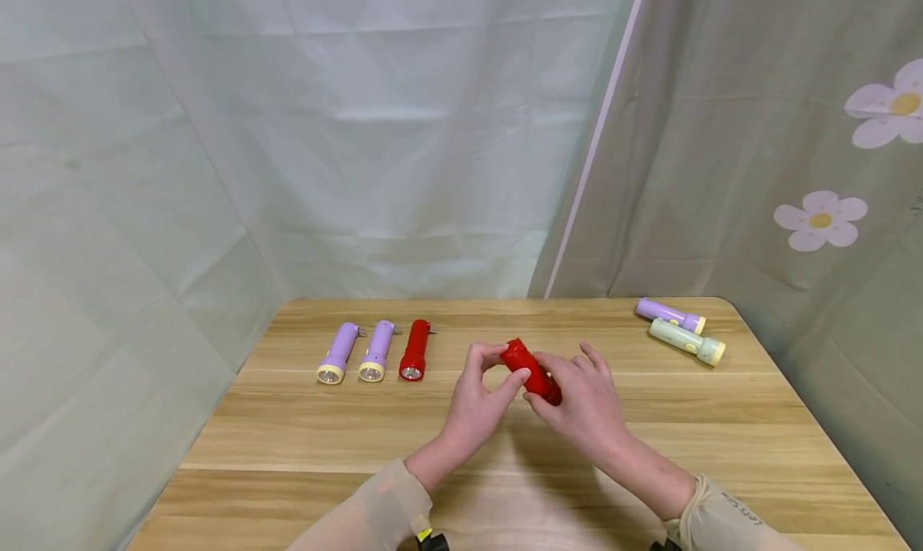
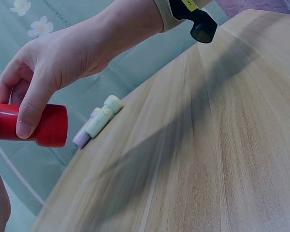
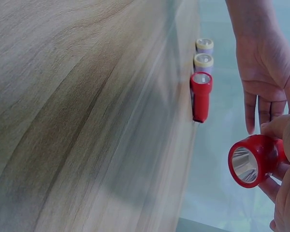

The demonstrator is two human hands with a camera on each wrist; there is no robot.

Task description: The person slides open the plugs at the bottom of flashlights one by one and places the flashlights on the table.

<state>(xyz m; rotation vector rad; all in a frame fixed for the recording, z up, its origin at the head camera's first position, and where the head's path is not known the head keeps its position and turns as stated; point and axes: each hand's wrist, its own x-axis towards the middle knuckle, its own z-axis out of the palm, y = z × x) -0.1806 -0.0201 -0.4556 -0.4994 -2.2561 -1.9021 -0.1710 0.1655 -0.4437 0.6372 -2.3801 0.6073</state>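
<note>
Both hands hold a red flashlight point(image 1: 534, 372) above the middle of the table, tilted with its tail toward the far left. My left hand point(image 1: 477, 403) pinches it near the tail, index fingertip at the end and thumb along the body. Around the body close to the head, my right hand point(image 1: 586, 397) grips it with thumb and fingers. In the right wrist view the round lens and silver reflector of the red flashlight point(image 3: 267, 153) face the camera, and the left hand point(image 3: 266, 63) reaches down behind it.
On the left of the wooden table point(image 1: 288, 455) stand in a row two purple flashlights point(image 1: 342, 347) and another red flashlight point(image 1: 416, 349), metal prongs sticking out near their tails. At the back right lie a purple flashlight point(image 1: 659, 311) and a pale green flashlight point(image 1: 678, 336). Curtains surround the table.
</note>
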